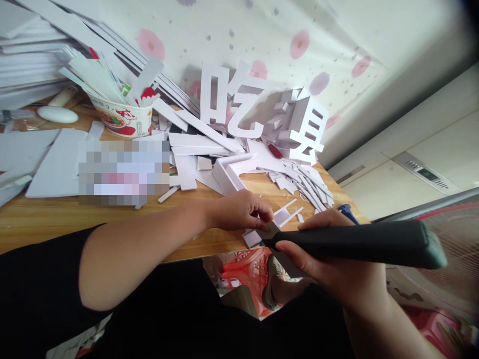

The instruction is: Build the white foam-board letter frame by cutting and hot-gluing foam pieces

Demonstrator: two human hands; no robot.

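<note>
My right hand is wrapped round the long black handle of a tool, its grey metal end pointing left at the table's front edge. My left hand is closed, its fingertips pressed together beside that metal end; what they hold, if anything, is too small to make out. Just below the fingertips, a small white block sits at the edge. A small white piece with two thin prongs lies beyond the tool. Behind my left hand stands a white angled frame.
White character shapes stand against the patterned wall. A paper tub full of strips is at the back left. Scraps litter the wooden table. A red basket is below; a fan stands right.
</note>
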